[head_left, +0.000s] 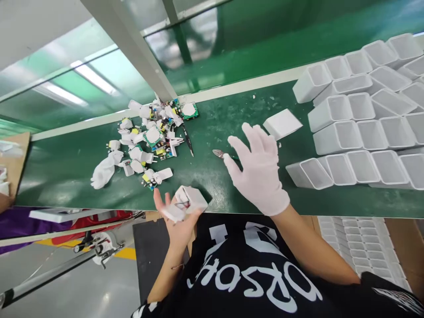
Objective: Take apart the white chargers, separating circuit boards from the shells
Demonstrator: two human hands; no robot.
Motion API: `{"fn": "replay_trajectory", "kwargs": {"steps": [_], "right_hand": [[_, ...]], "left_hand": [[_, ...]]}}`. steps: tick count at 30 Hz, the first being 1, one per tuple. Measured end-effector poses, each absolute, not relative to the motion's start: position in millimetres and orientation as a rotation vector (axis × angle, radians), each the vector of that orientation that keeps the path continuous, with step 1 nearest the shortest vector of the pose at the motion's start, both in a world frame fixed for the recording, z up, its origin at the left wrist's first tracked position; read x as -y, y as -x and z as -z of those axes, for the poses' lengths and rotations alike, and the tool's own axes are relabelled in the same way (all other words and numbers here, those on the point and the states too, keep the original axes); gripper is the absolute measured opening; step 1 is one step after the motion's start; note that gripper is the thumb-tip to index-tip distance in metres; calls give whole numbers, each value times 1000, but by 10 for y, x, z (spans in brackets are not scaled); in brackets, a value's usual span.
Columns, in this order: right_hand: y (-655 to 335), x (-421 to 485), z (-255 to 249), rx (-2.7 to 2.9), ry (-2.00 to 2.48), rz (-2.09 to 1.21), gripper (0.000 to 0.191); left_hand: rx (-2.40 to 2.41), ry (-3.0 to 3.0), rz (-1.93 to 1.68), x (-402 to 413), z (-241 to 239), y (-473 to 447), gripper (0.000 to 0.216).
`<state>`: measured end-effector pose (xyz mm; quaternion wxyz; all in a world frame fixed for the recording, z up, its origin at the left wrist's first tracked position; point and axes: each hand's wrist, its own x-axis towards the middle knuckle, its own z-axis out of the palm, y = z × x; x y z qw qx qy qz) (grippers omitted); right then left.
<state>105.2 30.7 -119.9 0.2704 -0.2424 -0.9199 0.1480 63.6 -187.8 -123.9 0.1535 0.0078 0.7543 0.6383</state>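
My left hand (180, 229), ungloved, is closed around a white plastic housing (194, 198) near the front edge of the bench. A flat white piece (175, 213) hangs beside the housing's opening, slightly blurred, with thin wires (185, 204) showing between the two. My right hand (256, 174) wears a white glove and is spread over the bench with nothing in its grasp. Just past its thumb lie pliers (218, 153), jaws pointing left; the glove hides most of their handles. Behind the right hand a white box-shaped housing (283, 123) rests on the bench.
Left of centre is a pile of circuit boards and white parts (154, 134), with black tweezers (187, 140) at its edge. A crumpled white glove (105, 170) lies farther left. Rows of open white housings (349, 134) occupy the right side of the green bench (228, 104).
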Motion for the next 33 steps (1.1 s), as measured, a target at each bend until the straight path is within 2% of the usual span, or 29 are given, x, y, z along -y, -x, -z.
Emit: {"fn": "replay_trajectory", "kwargs": {"steps": [1,3,5,7,15,21,25,30,33], "right_hand": [[-1080,-278,1222,2469,622,-449,31],[-1127,-246,1300,2463,567,-538,30],[-1154,-231,1396,2472,522,-592,29],[-1164,-222,1469,2490,484,-594,28],[-1163,-221,1485,2527,470,-487,24],[-1183,-196,1488,2550,445,-481,22],[-1170,-198,1481,2548,456,-477,21],[-1287,-258,1437,2626,531,-304,21],[-1416,-285,1406,2741,566,-137,34]], "left_hand": [[-2050,43,-1935,1804,1140,-613,122],[-1759,140,-2075,1663,953,-539,92],[-1488,225,-2052,1547,812,-455,68],[-1312,285,-1956,1461,728,-393,60],[-1020,466,-1898,1214,567,-438,65],[-1005,517,-1896,1167,572,-455,67],[-1096,340,-1938,1206,648,-465,54],[-1392,39,-1945,1343,810,-506,70],[-1589,-214,-1888,1494,972,-509,74]]}}
